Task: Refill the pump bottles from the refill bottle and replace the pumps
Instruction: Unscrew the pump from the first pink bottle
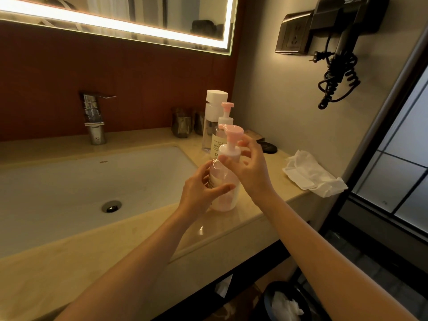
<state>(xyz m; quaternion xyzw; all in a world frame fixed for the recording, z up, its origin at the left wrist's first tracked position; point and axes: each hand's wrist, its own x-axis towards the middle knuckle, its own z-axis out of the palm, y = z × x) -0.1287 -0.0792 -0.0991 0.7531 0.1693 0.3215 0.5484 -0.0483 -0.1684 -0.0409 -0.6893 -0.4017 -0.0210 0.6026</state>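
Note:
A clear pump bottle [225, 193] with pinkish liquid and a pink pump [231, 133] stands upright on the counter to the right of the sink. My left hand [199, 193] wraps around its body from the left. My right hand [249, 166] has its fingers curled round the white pump collar at the neck. Behind it stand a second pump bottle [221, 135] with a pink pump and a label, and a tall clear refill bottle [212, 117] with a white cap.
The white sink [81, 186] with a chrome tap [95, 119] fills the left. Two glasses [183, 122] stand at the back wall. A crumpled white tissue [310, 174] and a dark round lid [268, 148] lie on the counter's right. A bin [287, 302] sits below.

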